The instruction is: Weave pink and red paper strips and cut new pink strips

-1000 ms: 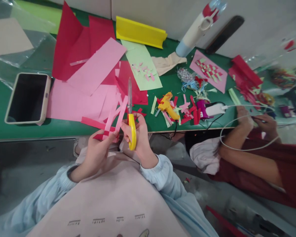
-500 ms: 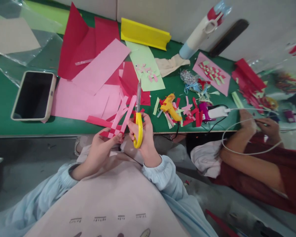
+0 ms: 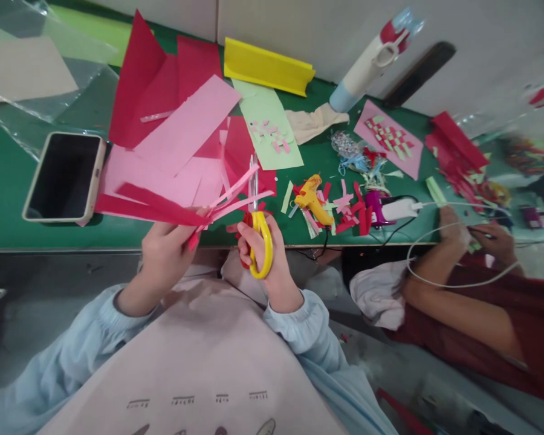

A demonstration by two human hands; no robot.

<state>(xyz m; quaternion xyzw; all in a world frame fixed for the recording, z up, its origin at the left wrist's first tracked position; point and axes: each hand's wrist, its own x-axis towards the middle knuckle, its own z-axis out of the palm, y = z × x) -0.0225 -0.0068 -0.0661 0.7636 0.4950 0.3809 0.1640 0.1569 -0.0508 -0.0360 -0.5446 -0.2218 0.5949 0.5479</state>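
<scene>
Green table [image 3: 9,187] strewn with paper, left hand [image 3: 165,254] pinching woven paper strips [image 3: 194,208], right hand [image 3: 265,257] gripping yellow scissors [image 3: 258,226].

1. We record a green surface [image 3: 9,235] with a pale metal front edge, running across the upper half of the view.
2. Behind it we note a plain off-white wall [image 3: 480,24], with a vertical seam above the far edge.
3. Below the surface we log a grey floor [image 3: 36,314], dull and scuffed.
4. At the far left we list clear plastic sheeting [image 3: 72,96] lying crumpled over the green top.
5. Light: we find it even and soft, with only faint shadows.
</scene>
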